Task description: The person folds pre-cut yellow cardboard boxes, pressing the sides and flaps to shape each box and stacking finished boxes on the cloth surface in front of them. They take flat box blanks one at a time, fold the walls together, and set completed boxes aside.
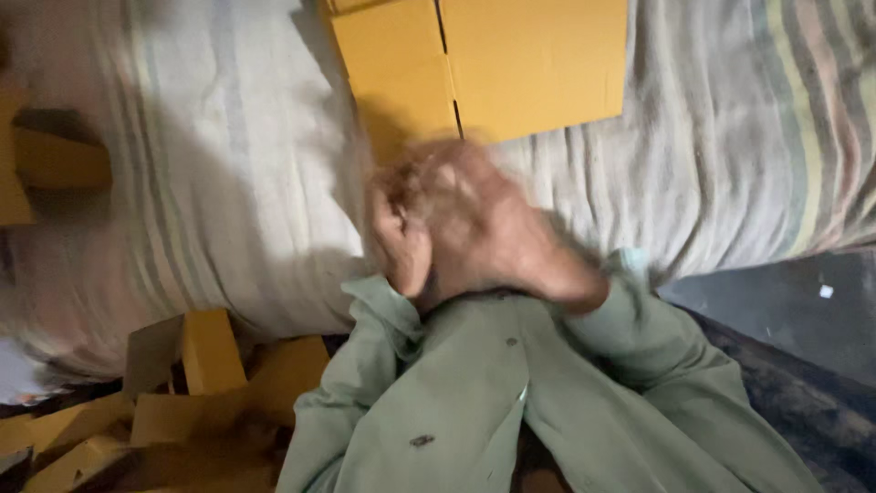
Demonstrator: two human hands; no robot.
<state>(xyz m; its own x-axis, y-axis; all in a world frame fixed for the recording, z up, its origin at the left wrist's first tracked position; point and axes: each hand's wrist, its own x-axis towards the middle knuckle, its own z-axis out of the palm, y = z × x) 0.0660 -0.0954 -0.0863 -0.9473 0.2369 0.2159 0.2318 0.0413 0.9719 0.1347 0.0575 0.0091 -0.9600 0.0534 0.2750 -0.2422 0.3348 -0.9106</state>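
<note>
My two hands meet in the middle of the view, both blurred by motion. My left hand [399, 245] is curled into a fist with nothing visible inside it. My right hand [497, 224] lies over and against it, its fingers smeared by blur. Both arms wear pale green sleeves [474, 383] that come up from the bottom edge. Just beyond the hands a flat yellow-brown cardboard sheet [529, 64] with a slit between its flaps lies on a striped cloth [246, 183]. Neither hand touches the cardboard.
Several folded cardboard pieces [196, 383] are heaped at the lower left, below the cloth's edge. Another cardboard piece [55, 160] sits at the far left. A dark floor [785, 310] shows at the lower right.
</note>
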